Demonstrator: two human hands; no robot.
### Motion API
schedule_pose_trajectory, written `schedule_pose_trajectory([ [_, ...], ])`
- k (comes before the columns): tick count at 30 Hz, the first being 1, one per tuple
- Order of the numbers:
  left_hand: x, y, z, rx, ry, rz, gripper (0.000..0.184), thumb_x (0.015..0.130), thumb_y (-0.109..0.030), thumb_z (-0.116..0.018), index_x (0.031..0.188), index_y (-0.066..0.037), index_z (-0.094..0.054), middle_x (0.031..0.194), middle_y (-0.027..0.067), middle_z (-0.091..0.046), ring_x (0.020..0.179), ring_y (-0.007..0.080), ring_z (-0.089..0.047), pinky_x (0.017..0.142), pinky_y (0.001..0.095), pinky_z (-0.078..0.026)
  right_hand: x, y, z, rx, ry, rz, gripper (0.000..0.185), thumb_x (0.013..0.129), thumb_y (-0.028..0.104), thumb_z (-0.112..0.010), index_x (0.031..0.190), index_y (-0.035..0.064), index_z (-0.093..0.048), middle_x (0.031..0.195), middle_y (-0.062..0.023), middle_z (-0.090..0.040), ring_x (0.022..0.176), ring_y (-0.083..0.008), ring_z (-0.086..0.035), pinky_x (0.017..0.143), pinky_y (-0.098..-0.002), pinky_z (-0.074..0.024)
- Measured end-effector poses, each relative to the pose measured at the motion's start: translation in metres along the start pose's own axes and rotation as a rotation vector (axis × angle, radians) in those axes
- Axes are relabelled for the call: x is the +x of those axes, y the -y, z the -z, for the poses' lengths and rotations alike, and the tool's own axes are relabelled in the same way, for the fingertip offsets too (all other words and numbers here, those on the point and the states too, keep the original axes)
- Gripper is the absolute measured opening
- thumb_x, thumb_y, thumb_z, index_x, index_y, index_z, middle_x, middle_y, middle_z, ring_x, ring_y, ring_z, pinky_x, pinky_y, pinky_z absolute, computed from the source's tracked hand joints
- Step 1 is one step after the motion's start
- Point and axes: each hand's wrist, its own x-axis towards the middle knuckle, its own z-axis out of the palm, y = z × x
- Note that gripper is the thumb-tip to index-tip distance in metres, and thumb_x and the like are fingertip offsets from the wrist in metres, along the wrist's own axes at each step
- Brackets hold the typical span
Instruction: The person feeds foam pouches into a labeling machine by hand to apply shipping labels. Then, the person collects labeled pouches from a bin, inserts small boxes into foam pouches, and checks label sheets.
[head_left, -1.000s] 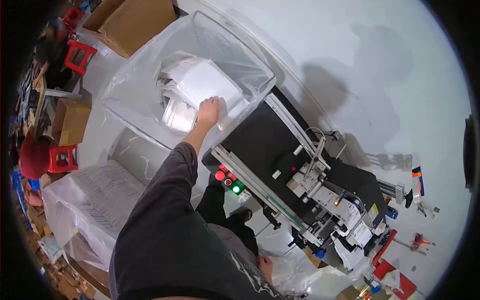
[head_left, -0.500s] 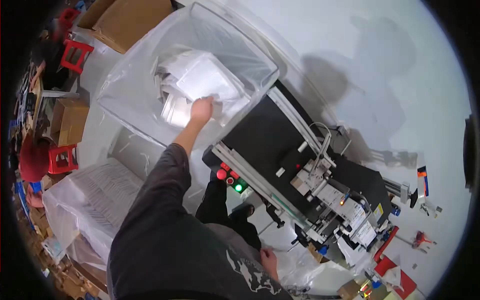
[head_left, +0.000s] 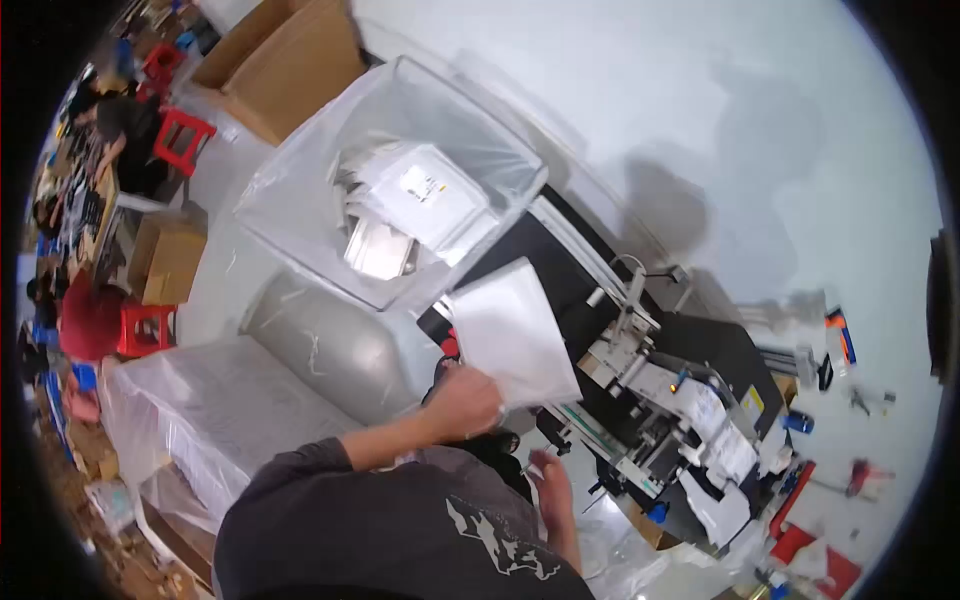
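A flat white mailer bag (head_left: 515, 335) hangs over the near end of the black conveyor belt (head_left: 505, 240). My left hand (head_left: 465, 402) is closed on its lower left corner. Lower down, near my body, my right hand (head_left: 553, 485) is held with fingers loosely apart and nothing visible in it. Beyond the belt end stands a bin lined with clear plastic (head_left: 285, 205). Inside it lies a loose pile of white mailers (head_left: 400, 195), the top one carrying a printed label.
A labelling machine (head_left: 690, 400) sits along the conveyor to the right. At left is a plastic-covered stack (head_left: 220, 400). A cardboard box (head_left: 290, 75) stands behind the bin. Red stools (head_left: 183, 140) and co-workers (head_left: 90, 315) are at far left.
My left hand has come out of the bin toward my body and now holds a white mailer bag over the belt end. My right hand has risen slightly.
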Motion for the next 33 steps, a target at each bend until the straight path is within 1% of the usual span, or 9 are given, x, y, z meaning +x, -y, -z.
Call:
schedule_pose_trajectory([
  [3, 0.002, -0.085, -0.036, -0.212, 0.163, -0.341, 0.015, 0.09, -0.025, -0.067, 0.091, -0.011, -0.063, 0.095, 0.0082, -0.061, 0.086, 0.0271, -0.06, 0.08, 0.0397, -0.046, -0.026, 0.036, -0.012, 0.051, 0.036, 0.148, 0.03, 0.103, 0.015, -0.063, 0.126, -0.004, -0.068, 0.121, -0.015, -0.075, 0.11, -0.0217, -0.069, 0.098, -0.0311, -0.0526],
  [6, -0.01, -0.137, -0.058, -0.255, 0.496, -0.532, 0.022, 0.093, -0.028, -0.069, 0.109, -0.012, -0.065, 0.103, 0.0094, -0.064, 0.093, 0.0292, -0.064, 0.087, 0.0411, -0.05, -0.041, 0.008, 0.037, -0.286, -0.227, 0.289, 0.034, 0.101, 0.016, -0.067, 0.129, -0.0021, -0.064, 0.114, -0.0162, -0.075, 0.099, -0.0239, -0.071, 0.088, -0.0328, -0.0552],
  [8, -0.016, -0.148, -0.065, -0.239, 0.692, -0.428, 0.026, 0.095, -0.029, -0.069, 0.111, -0.009, -0.068, 0.105, 0.0112, -0.066, 0.095, 0.0311, -0.066, 0.087, 0.0415, -0.051, -0.065, 0.006, 0.071, -0.531, -0.336, 0.273, 0.034, 0.098, 0.022, -0.071, 0.121, -0.0023, -0.066, 0.097, -0.0164, -0.075, 0.082, -0.0231, -0.069, 0.074, -0.0355, -0.0544],
  [10, -0.027, -0.153, -0.073, -0.281, 0.516, -0.311, 0.023, 0.098, -0.03, -0.064, 0.098, -0.008, -0.069, 0.094, 0.0131, -0.068, 0.09, 0.0346, -0.067, 0.086, 0.0456, -0.052, -0.087, -0.012, 0.116, -0.524, -0.441, 0.271, 0.035, 0.098, 0.024, -0.071, 0.12, -0.0023, -0.067, 0.093, -0.0155, -0.074, 0.079, -0.023, -0.066, 0.071, -0.0363, -0.0531],
  [11, -0.03, -0.158, -0.08, -0.116, 0.692, -0.24, 0.021, 0.096, -0.028, -0.065, 0.095, -0.007, -0.069, 0.093, 0.0128, -0.068, 0.088, 0.0356, -0.067, 0.082, 0.0468, -0.052, -0.094, -0.025, 0.147, -0.541, -0.474, 0.271, 0.035, 0.097, 0.025, -0.071, 0.12, -0.0023, -0.067, 0.089, -0.0146, -0.072, 0.076, -0.0229, -0.064, 0.069, -0.0371, -0.0519],
  [19, -0.09, -0.275, -0.155, 0.019, 0.518, -0.07, 0.017, 0.093, -0.024, -0.066, 0.093, -0.007, -0.068, 0.09, 0.0132, -0.07, 0.084, 0.0374, -0.067, 0.077, 0.0477, -0.051, -0.143, -0.124, 0.374, -0.528, -0.52, 0.19, 0.035, 0.096, 0.025, -0.071, 0.117, -0.0032, -0.068, 0.082, -0.0133, -0.071, 0.067, -0.024, -0.059, 0.065, -0.0389, -0.0501],
  [21, -0.1, -0.341, -0.173, 0.008, 0.544, -0.089, 0.016, 0.092, -0.023, -0.066, 0.093, -0.007, -0.068, 0.089, 0.0135, -0.07, 0.084, 0.0375, -0.067, 0.077, 0.0476, -0.052, -0.181, -0.142, 0.416, -0.521, -0.503, 0.08, 0.035, 0.095, 0.024, -0.072, 0.117, -0.0034, -0.069, 0.083, -0.0132, -0.071, 0.067, -0.0234, -0.059, 0.065, -0.0383, -0.0501],
  [27, -0.088, -0.504, -0.252, -0.263, 0.601, -0.349, 0.019, 0.091, -0.024, -0.068, 0.097, -0.006, -0.069, 0.09, 0.0137, -0.071, 0.081, 0.0385, -0.067, 0.073, 0.047, -0.051, -0.235, -0.157, 0.544, -0.24, -0.713, 0.328, 0.033, 0.095, 0.024, -0.074, 0.114, -0.0037, -0.07, 0.087, -0.0115, -0.072, 0.072, -0.0199, -0.061, 0.068, -0.0344, -0.0517],
  [33, -0.077, -0.523, -0.252, -0.044, 0.725, -0.311, 0.019, 0.092, -0.025, -0.067, 0.097, -0.006, -0.07, 0.091, 0.014, -0.071, 0.082, 0.0381, -0.067, 0.073, 0.0471, -0.052, -0.225, -0.19, 0.593, -0.055, -0.897, 0.321, 0.032, 0.095, 0.021, -0.074, 0.114, -0.0037, -0.07, 0.091, -0.0123, -0.073, 0.077, -0.0199, -0.062, 0.072, -0.0336, -0.0531],
])
